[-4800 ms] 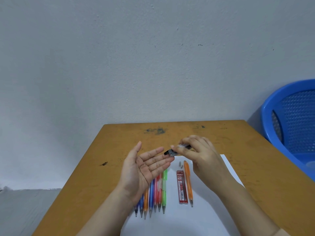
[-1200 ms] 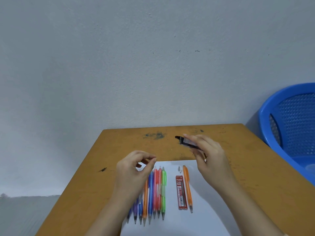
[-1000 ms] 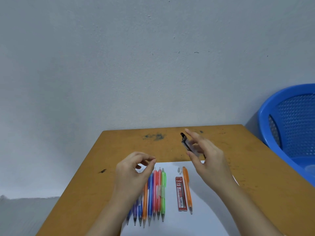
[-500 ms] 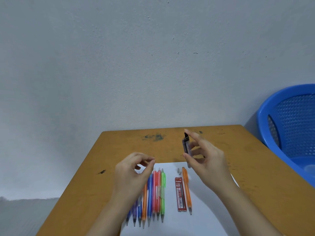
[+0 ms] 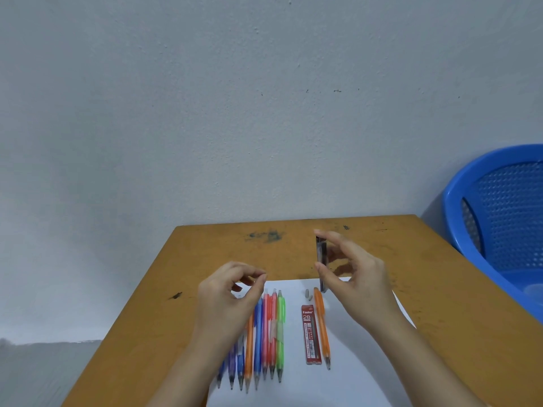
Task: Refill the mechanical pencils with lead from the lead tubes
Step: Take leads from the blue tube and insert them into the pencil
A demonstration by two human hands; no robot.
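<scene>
**Lead tube [image 5: 321, 251] held upright over the far edge of the paper [image 5: 352, 377]**

The lead tube is gripped between the thumb and fingers of the right hand [image 5: 358, 280], above the paper's far edge. It hangs just beyond the single orange pencil [image 5: 321, 327], which lies on the paper's right half beside a red lead tube [image 5: 311, 336]. The left hand [image 5: 229, 298] is held over the paper's left part, above a row of coloured pencils [image 5: 264, 336]. Its thumb and forefinger are closed together, but whether a lead is pinched there cannot be told. Two small grey pieces [image 5: 307, 293] lie on the paper by the far end of the orange pencil.

If the held tube is open and gets tipped, leads could be spilled across the paper and rolled off onto the table [image 5: 205, 259]. A lead, if one is held, could be snapped by too firm a pinch, or dropped. The grey pieces could be swept off the paper by a passing wrist.
</scene>
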